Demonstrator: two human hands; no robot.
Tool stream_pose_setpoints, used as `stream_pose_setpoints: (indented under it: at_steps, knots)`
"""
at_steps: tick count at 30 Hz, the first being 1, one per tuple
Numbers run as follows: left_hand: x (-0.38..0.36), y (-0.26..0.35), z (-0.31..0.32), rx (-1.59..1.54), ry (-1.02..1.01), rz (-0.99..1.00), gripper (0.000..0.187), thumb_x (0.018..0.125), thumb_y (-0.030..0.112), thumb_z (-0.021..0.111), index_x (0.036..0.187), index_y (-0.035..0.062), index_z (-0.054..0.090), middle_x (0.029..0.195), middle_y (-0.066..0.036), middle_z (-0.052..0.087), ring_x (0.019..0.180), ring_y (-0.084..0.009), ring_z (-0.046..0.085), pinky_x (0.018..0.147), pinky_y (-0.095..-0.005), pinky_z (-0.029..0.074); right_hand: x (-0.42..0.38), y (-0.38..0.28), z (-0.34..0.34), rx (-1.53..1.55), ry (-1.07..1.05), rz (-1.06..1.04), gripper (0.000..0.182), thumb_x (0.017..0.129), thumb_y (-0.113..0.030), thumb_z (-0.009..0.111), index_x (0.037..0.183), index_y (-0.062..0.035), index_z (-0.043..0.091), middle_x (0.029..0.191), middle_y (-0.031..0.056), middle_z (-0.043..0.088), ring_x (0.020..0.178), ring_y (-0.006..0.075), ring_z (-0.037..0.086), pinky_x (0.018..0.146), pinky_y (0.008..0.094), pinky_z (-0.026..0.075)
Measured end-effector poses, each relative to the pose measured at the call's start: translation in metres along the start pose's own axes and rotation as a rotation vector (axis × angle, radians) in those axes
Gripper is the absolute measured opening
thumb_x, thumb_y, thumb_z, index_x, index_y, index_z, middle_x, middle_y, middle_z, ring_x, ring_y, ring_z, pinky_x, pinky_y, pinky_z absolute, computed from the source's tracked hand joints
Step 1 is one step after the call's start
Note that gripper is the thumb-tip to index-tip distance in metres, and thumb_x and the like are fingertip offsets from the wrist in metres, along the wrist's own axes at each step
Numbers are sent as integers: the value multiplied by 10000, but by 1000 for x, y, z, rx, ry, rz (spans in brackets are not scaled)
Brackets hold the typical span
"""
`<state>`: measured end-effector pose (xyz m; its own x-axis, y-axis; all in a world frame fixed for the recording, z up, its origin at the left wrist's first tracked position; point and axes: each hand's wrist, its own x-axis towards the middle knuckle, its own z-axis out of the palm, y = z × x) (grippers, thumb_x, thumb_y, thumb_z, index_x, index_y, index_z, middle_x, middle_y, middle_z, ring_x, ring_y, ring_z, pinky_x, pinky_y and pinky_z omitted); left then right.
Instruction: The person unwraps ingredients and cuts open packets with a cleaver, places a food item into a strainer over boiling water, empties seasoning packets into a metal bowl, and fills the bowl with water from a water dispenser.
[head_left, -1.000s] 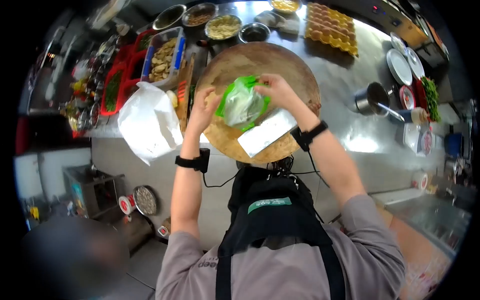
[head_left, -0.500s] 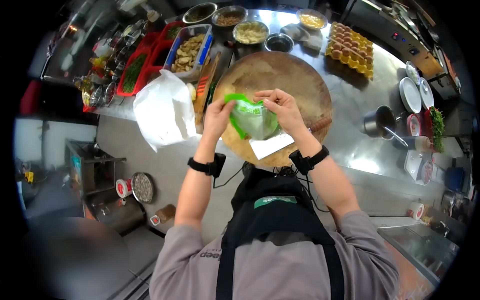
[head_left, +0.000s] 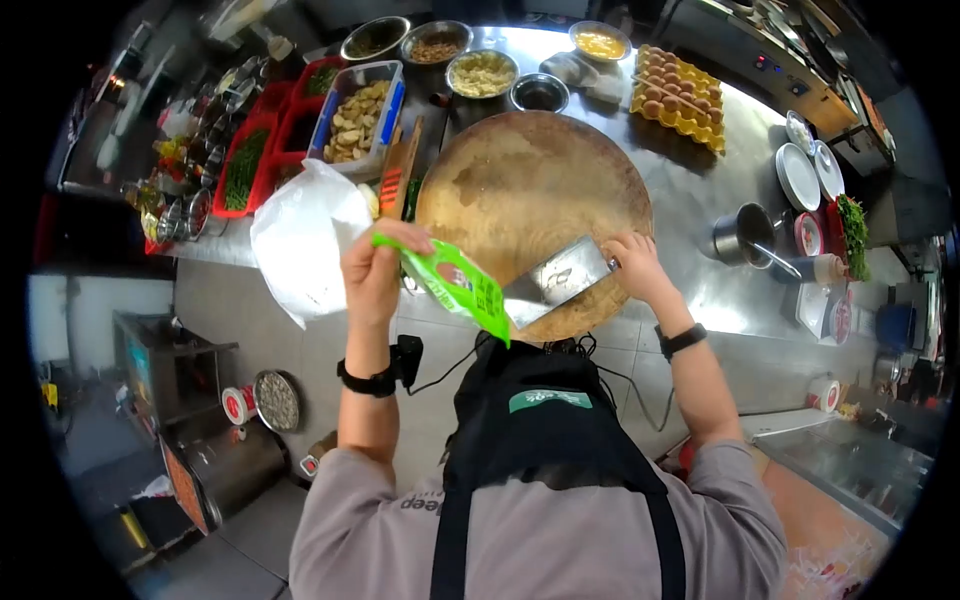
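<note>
My left hand [head_left: 376, 272] pinches a bright green plastic packet [head_left: 458, 284] by one end, so it hangs slantwise off the front left of the round wooden chopping block [head_left: 535, 180]. On the block's front right lies a cleaver [head_left: 556, 284], its broad blade pointing towards the packet. Closed around its handle is my right hand [head_left: 640, 264], which hides most of the grip. The packet's lower tip comes close to the blade's end. To the left of my left hand sits a crumpled white plastic bag [head_left: 305, 240].
Behind the bag stands a clear tub of sliced pieces [head_left: 356, 120] beside red containers of greens [head_left: 243, 170]. Several metal bowls [head_left: 481, 75] line the back. An egg tray [head_left: 680, 95] is at back right. A steel pot [head_left: 743, 235] and white plates [head_left: 797, 177] stand right.
My right hand has let go of the green packet and taken the cleaver's handle. My left hand has carried the packet left, and its printed side now shows.
</note>
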<state>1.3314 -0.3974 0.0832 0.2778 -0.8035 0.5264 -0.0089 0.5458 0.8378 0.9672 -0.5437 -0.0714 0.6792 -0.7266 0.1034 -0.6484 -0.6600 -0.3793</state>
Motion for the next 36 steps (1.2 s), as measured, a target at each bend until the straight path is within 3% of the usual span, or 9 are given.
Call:
stream_pose_setpoints:
  at_steps: [2, 10, 13, 15, 17, 20, 25, 28, 36]
  knots:
    - [-11, -8, -1, 181, -14, -377, 162, 958, 68, 491, 871, -16, 599, 799, -9, 558, 761, -75, 518, 670, -227, 407, -24, 7, 14, -257, -22, -6, 343, 724, -74, 659, 1060, -125, 615, 1147, 97, 559, 1167, 339, 460, 1083, 506, 265]
    - [-15, -124, 35, 609, -43, -384, 172, 915, 155, 603, 868, -9, 621, 621, -88, 524, 568, -153, 472, 562, -312, 394, -52, 32, -45, 37, -289, 67, 221, 787, -146, 670, 980, -80, 582, 964, 110, 613, 963, 310, 563, 903, 456, 412]
    - [3, -182, 58, 697, -161, -465, 192, 879, 193, 642, 946, 14, 627, 756, -140, 603, 662, -254, 546, 632, -337, 441, -92, 36, -70, 166, -289, 209, 183, 854, -166, 631, 988, -59, 568, 865, 116, 610, 841, 303, 583, 762, 401, 459]
    - [11, -213, 79, 797, -85, -82, 315, 848, 224, 666, 1102, 53, 591, 1015, -177, 611, 886, -331, 577, 760, -390, 467, -108, 27, -81, 154, -200, 254, 164, 889, -165, 603, 999, -50, 561, 818, 114, 598, 772, 288, 586, 692, 372, 467]
    - [10, -213, 85, 933, -83, -75, 400, 836, 228, 673, 1179, 63, 548, 1117, -181, 570, 993, -353, 544, 835, -437, 442, -115, 16, -95, 268, -32, 477, 221, 936, -135, 536, 1143, -66, 573, 780, 75, 567, 681, 196, 550, 657, 316, 463]
    - [-11, -207, 74, 1065, -199, -79, 510, 853, 260, 648, 1291, 60, 480, 1271, -189, 504, 1157, -375, 481, 965, -511, 370, -106, -31, -119, 435, -11, 600, 365, 948, -147, 513, 1308, -89, 503, 947, 215, 607, 908, 338, 594, 800, 385, 462]
    - [-61, -209, 64, 1285, -568, -232, 614, 964, 446, 432, 1409, 27, 380, 1456, -216, 364, 1361, -380, 315, 1126, -563, 164, -69, -82, -121, 498, -11, 455, 454, 952, -124, 481, 1404, -127, 440, 991, 230, 604, 930, 329, 595, 832, 382, 460]
    - [-68, -217, 69, 1420, -513, -115, 617, 957, 472, 437, 1391, 34, 419, 1434, -226, 402, 1305, -406, 388, 1070, -564, 280, -49, -98, -111, 435, -87, 373, 445, 947, -120, 475, 1392, -126, 455, 1005, 235, 604, 942, 354, 587, 828, 401, 458]
    - [-70, -207, 80, 1449, -544, -224, 649, 960, 482, 399, 1414, 18, 392, 1469, -210, 360, 1358, -374, 319, 1103, -577, 192, -6, -119, -104, 252, -221, 343, 435, 938, -112, 484, 1371, -155, 488, 925, 251, 635, 785, 402, 613, 714, 421, 486]
